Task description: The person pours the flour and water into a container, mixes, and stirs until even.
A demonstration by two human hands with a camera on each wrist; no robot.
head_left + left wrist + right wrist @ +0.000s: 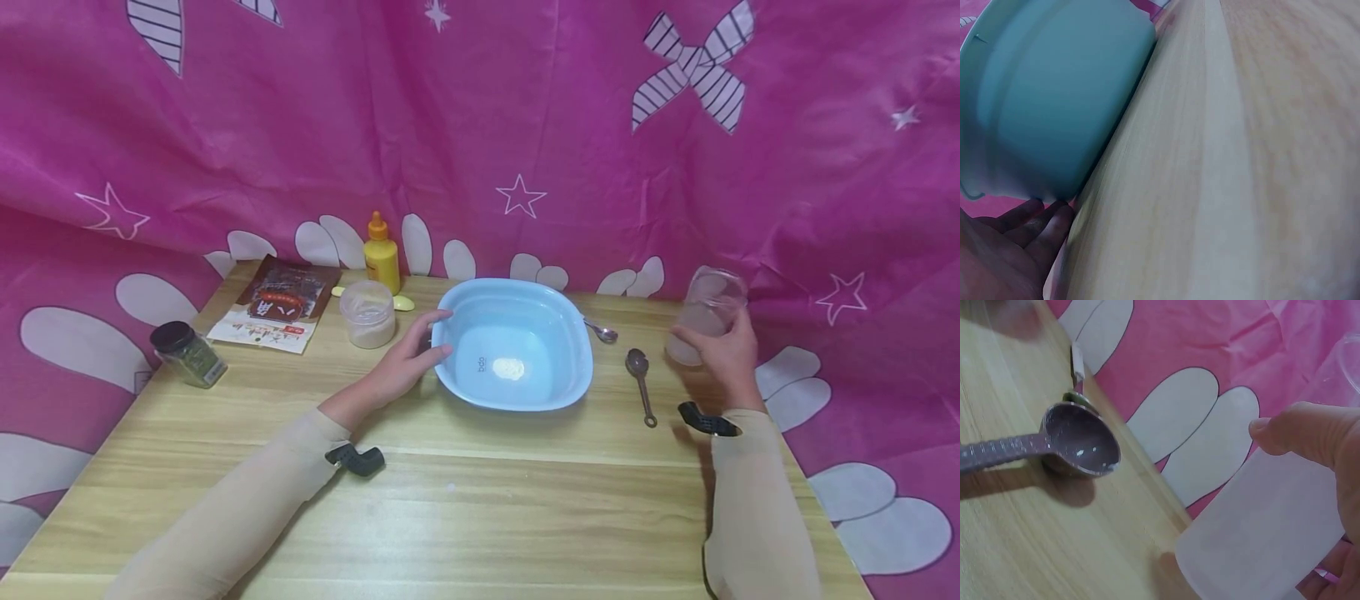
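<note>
A light blue plastic basin (513,398) sits in the middle of the table. My left hand (401,362) grips its left rim, the thumb over the edge. The left wrist view shows that hand's fingers (1047,234) against the basin's outer wall (1066,106). Over the table's right side, my right hand (726,348) holds a clear plastic jar (701,310), tilted, with whitish contents low in it. The right wrist view shows the thumb across the jar's side (1266,519). Left of this hand lies a brown measuring spoon (642,387), white specks in its bowl.
Behind the basin's right rim pokes a metal spoon (602,332). To the left stand a clear tub of white grains (369,321), a yellow bottle (382,260), a yellow spoon (403,303), a spice packet (277,304) and a black-lidded jar (189,356). A pink curtain (480,125) hangs behind.
</note>
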